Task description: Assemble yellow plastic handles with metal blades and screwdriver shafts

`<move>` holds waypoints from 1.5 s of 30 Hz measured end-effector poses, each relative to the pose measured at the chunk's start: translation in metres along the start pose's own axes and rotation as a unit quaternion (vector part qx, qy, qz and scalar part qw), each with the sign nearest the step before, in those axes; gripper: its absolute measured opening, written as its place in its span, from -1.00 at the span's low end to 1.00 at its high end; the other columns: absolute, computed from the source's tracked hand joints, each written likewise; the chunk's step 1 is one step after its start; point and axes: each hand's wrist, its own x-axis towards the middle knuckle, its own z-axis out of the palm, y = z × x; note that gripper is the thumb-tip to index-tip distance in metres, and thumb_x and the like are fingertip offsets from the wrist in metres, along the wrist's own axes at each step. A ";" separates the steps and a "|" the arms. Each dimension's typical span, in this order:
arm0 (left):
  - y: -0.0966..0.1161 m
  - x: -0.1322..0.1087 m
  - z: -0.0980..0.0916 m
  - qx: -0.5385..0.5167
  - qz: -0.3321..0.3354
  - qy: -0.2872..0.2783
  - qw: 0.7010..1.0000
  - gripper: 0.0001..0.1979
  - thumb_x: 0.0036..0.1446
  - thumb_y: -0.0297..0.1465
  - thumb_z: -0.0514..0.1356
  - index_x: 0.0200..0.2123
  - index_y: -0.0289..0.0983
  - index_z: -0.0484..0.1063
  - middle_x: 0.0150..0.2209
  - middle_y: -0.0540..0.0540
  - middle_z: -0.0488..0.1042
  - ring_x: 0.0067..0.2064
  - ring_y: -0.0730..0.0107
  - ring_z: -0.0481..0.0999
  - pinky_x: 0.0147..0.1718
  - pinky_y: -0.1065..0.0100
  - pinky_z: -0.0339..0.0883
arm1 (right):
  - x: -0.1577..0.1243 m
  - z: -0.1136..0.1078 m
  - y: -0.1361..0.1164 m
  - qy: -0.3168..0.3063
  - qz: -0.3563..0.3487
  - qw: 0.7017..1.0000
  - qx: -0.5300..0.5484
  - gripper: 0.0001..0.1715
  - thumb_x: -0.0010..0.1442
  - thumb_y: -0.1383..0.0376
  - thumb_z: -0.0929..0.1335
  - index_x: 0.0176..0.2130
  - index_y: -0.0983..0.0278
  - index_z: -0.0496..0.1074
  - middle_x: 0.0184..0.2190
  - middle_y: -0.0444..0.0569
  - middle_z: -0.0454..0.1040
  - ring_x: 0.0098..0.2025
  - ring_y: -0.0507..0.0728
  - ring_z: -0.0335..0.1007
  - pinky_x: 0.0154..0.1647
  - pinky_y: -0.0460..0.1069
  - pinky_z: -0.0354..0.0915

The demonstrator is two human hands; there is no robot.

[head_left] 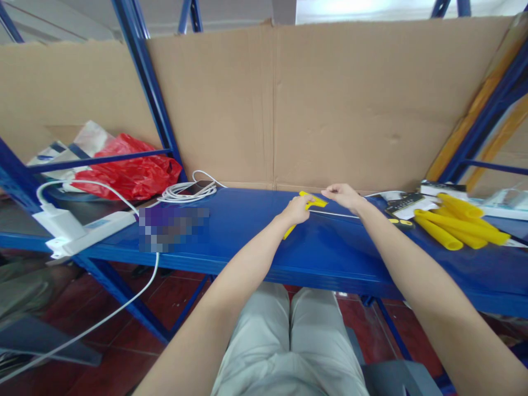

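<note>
My left hand (297, 209) is wrapped around a yellow piece (317, 200) that looks like foam tube or sheet. One end of it sticks out beyond my fingers, and the other shows below my palm. Just to the right, my right hand (343, 197) has its fingers pinched together close to the yellow end. Whatever lies between those fingertips is too small to make out. A thin metal rod (335, 214) rests on the blue table (247, 220) under both hands.
Several yellow tubes (457, 223) lie at right beside black-and-white packets (406, 205) and a yellow-black tool (400, 223). On the left are a white power strip (93, 234), a coiled cable (198, 191), a phone and a red bag (127, 168). Cardboard (330, 104) stands behind.
</note>
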 end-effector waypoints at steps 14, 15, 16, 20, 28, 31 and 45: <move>-0.002 0.002 0.006 0.033 0.011 0.014 0.999 -0.49 0.13 -0.63 0.09 0.13 -0.18 0.40 0.08 -0.10 0.52 0.15 0.18 0.46 0.12 0.20 0.32 | 0.000 0.017 -0.008 -0.018 -0.043 0.998 -0.044 -0.55 -0.03 -0.08 0.42 -0.56 0.22 0.38 -0.51 -0.08 0.44 -0.35 0.13 0.34 -0.24 0.01 0.27; -0.002 0.001 0.006 0.033 0.010 0.014 0.999 -0.49 0.14 -0.63 0.09 0.13 -0.17 0.41 0.08 -0.10 0.52 0.15 0.18 0.46 0.12 0.20 0.32 | 0.000 0.017 -0.008 -0.019 -0.045 0.998 -0.047 -0.56 -0.02 -0.07 0.42 -0.56 0.22 0.37 -0.51 -0.08 0.43 -0.34 0.14 0.34 -0.24 0.02 0.27; -0.002 0.001 0.006 0.034 0.009 0.014 0.999 -0.49 0.14 -0.63 0.09 0.12 -0.17 0.41 0.07 -0.10 0.52 0.14 0.19 0.46 0.12 0.21 0.32 | 0.000 0.018 -0.008 -0.019 -0.045 0.998 -0.049 -0.57 -0.01 -0.06 0.43 -0.56 0.22 0.36 -0.51 -0.08 0.43 -0.34 0.14 0.35 -0.23 0.02 0.28; -0.001 0.000 0.004 0.043 0.007 0.012 0.999 -0.49 0.14 -0.63 0.09 0.13 -0.18 0.40 0.07 -0.12 0.52 0.14 0.19 0.47 0.09 0.23 0.34 | -0.003 0.021 -0.009 -0.006 -0.015 0.999 -0.039 -0.66 0.03 0.05 0.44 -0.53 0.23 0.35 -0.49 -0.09 0.42 -0.34 0.12 0.34 -0.21 0.01 0.29; -0.003 0.002 0.003 0.047 0.010 0.049 0.998 -0.53 0.14 -0.62 0.08 0.10 -0.20 0.43 0.05 -0.12 0.53 0.12 0.19 0.47 0.09 0.22 0.35 | -0.008 0.013 -0.009 -0.026 0.078 0.996 0.042 -0.75 0.16 0.11 0.39 -0.35 0.26 0.47 -0.23 0.03 0.56 -0.15 0.14 0.41 -0.13 0.01 0.34; -0.004 0.001 0.002 0.058 0.010 0.052 0.997 -0.54 0.15 -0.60 0.08 0.11 -0.21 0.42 0.07 -0.14 0.52 0.12 0.17 0.48 0.09 0.22 0.35 | -0.009 0.006 -0.007 -0.069 0.097 0.990 0.072 -0.77 0.17 0.14 0.39 -0.33 0.26 0.51 -0.11 0.05 0.57 -0.02 0.16 0.41 -0.09 0.01 0.35; 0.012 -0.014 -0.004 0.137 -0.020 -0.057 0.989 -0.28 0.22 -0.61 0.03 0.41 -0.11 0.00 0.25 -0.28 0.26 0.12 0.09 0.49 0.05 0.20 0.39 | -0.011 0.008 -0.008 -0.049 0.119 0.990 0.055 -0.82 0.22 0.25 0.36 -0.36 0.29 0.49 -0.13 0.07 0.58 -0.02 0.14 0.43 -0.07 0.01 0.36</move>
